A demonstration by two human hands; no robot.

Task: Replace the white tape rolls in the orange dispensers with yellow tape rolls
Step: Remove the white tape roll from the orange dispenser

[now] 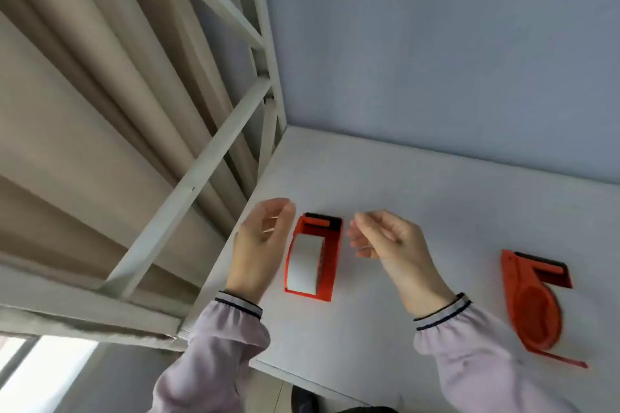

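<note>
White tape roll (304, 263) between both hands' open fingers (360, 231), untouched.

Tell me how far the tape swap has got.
Barely started. Nothing looks swapped: the near dispenser still holds its white roll. Both hands, left and right, hover empty beside it. The other dispenser lies on its side, contents hidden. No yellow rolls in view.

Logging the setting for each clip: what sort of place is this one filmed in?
Probably a dorm-style room or plain indoor workspace, not a workshop: a white desk set against a bare bluish wall, a white metal frame beside it, and beige curtains behind.
</note>
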